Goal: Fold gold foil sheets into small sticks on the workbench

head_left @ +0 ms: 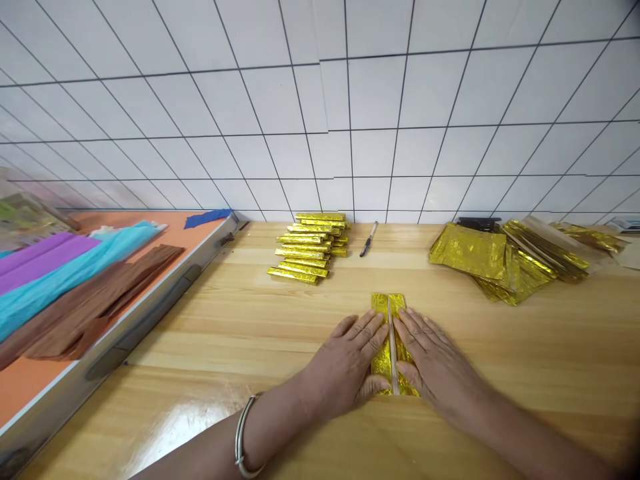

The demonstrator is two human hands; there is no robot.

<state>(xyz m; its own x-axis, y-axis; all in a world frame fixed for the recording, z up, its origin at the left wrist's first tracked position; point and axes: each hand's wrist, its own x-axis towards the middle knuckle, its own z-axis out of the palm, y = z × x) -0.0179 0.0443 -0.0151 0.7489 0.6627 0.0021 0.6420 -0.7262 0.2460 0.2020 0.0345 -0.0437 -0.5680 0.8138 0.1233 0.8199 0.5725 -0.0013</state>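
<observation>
A sheet of gold foil paper (381,363) lies on the wooden table (210,373), both long sides folded in so that a narrow pale gap runs down its middle. My left hand (350,360) rests flat on the left fold, fingers stretched out, thumb near the lower edge. On the right fold lies my right hand (433,360), also flat with fingers extended. Part of the foil is hidden under both hands. Beyond them is a pile of narrow folded gold strips (307,247), and a pen (369,240) lies to its right.
Flat gold foil sheets (470,250) are heaped at the back right, with a black object (479,223) behind them. At left, a raised-edge orange board (200,233) holds brown crepe paper (115,293), with blue and purple paper beside it. A white tiled wall (380,87) bounds the table's back.
</observation>
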